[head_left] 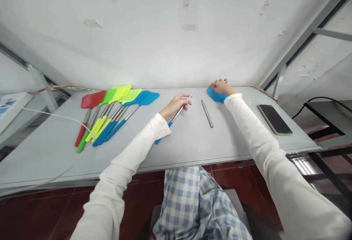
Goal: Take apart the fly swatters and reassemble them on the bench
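Left of the loose silver metal tube (207, 114) on the grey counter (189, 141), the left hand (176, 105) holds a blue-handled silver rod (176, 115), while right of it the right hand (221, 86) touches a flat blue plastic paddle (216, 96), gripping or not I can't tell, likely a pick-up needing a firm pinch.

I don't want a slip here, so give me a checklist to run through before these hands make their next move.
1. Left hand holding the thin steel rod with a blue handle: ok.
2. Right hand touching the flat blue plastic swatter head: ok; how firm its grip is: cannot tell.
3. Rod's bare end touching that head: not ok, they are apart.
4. Loose tapered steel tube clear of both hands: ok, it lies between them.
5. Fanned red, green, yellow and blue plastic swatters clear of the left hand: ok, off to its left.
6. Black-screened smartphone clear of the right hand: ok.
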`<state>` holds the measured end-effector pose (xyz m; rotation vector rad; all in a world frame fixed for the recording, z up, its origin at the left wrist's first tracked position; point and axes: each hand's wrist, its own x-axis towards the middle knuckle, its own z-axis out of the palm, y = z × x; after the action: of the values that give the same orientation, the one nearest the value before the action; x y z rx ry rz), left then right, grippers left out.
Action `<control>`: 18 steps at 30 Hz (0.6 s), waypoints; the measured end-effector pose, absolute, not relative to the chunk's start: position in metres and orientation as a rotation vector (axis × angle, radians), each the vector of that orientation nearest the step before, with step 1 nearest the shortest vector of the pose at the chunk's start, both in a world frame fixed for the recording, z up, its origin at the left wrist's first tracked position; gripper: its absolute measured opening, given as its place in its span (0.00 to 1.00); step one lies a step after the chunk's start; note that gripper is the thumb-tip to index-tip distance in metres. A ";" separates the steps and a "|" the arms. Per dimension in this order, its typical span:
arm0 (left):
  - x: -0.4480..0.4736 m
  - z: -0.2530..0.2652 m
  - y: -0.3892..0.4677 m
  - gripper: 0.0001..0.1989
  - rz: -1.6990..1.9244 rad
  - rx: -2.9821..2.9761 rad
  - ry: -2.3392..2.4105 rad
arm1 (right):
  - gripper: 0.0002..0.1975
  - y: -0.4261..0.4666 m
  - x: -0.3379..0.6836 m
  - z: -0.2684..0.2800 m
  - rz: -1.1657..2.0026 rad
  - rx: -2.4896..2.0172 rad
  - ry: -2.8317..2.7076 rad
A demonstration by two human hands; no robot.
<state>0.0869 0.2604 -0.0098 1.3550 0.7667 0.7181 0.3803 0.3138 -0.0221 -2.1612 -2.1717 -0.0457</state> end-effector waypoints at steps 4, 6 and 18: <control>0.084 -0.019 0.260 0.18 0.704 1.230 0.672 | 0.23 0.301 0.383 -0.042 -0.005 -2.190 -2.088; 0.082 -0.021 0.258 0.19 0.675 1.236 0.658 | 0.25 0.289 0.386 -0.049 0.058 -2.192 -2.068; 0.087 -0.020 0.241 0.20 0.655 1.199 0.661 | 0.22 0.234 0.304 -0.036 0.421 -1.471 -1.639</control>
<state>0.0872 0.2411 -0.0195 1.1985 0.6609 0.6548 0.3036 0.2337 -0.0361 -1.4708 -1.6387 0.4211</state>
